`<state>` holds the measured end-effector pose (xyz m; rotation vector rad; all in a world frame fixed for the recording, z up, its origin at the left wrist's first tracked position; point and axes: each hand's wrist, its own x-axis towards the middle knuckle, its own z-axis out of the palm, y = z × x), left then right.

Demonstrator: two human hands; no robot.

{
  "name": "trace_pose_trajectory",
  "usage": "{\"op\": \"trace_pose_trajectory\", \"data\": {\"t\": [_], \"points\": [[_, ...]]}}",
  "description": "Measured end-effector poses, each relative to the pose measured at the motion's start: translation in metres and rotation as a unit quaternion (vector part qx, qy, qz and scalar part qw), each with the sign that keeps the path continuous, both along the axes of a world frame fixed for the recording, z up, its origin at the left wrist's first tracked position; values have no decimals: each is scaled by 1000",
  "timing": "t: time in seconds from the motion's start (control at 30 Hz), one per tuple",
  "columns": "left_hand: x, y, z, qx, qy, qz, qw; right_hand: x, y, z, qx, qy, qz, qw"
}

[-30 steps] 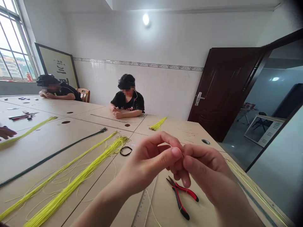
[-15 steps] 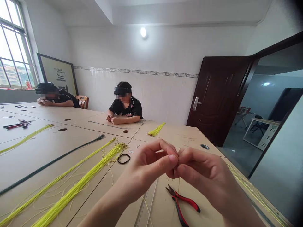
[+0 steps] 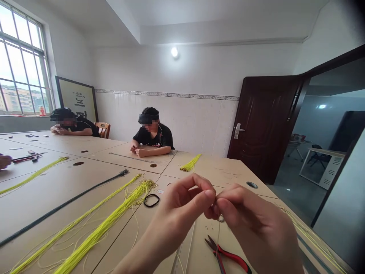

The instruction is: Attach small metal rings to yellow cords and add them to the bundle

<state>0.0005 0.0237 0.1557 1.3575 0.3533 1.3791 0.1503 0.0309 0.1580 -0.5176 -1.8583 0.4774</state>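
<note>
Both hands are raised above the table, their fingertips meeting. My left hand (image 3: pixel 185 209) pinches a thin cord whose end is hidden between thumb and forefinger. My right hand (image 3: pixel 253 220) is closed at the same spot, thumb against fingers, on the cord (image 3: pixel 218 232). A small metal ring (image 3: pixel 221 218) shows just under the fingertips. Red-and-black pliers (image 3: pixel 225 255) lie below the hands with jaws apart, and the cord hangs across them. A clear ruler (image 3: pixel 182 251) lies left of the pliers.
Yellow cord bundles (image 3: pixel 114 220) and a dark cord bundle (image 3: pixel 68 203) lie at left, near a black loop (image 3: pixel 151 200). Another short yellow bundle (image 3: pixel 191 163) is farther back. Two people sit across the table (image 3: pixel 99 182). Another person's hand (image 3: pixel 5 161) shows at the left edge.
The view has tilted up slightly, so the scene sits lower. My right hand has turned a little, and the metal ring now shows. Another person's hand has appeared at the left edge.
</note>
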Motion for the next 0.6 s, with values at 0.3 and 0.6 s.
{"op": "trace_pose_trajectory", "data": {"t": [0.3,0.6], "points": [[1,-2,1,12,23,13,1000,1,3,-2,144,-35,-21,989],[2,-1,2,-31,-5,-40,999,0,7,-5,261,-52,-61,962]]}}
